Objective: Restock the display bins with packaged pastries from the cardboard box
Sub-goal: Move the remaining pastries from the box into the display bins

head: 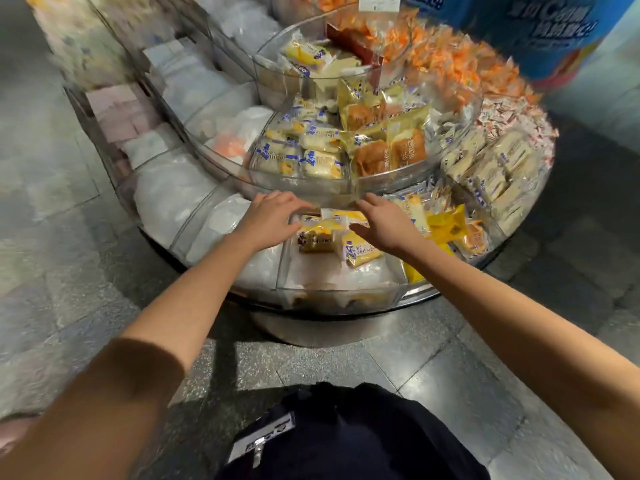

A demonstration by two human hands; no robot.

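Head: left hand (273, 216), right hand (385, 224) grip slack, splayed over pastry packets (327, 237).

Yellow-and-white packets (358, 251) bore blue print; farther wrappers (460, 60) were orange; the banner (554, 29) was blue with white lettering; the floor (433, 358) speckled grey.
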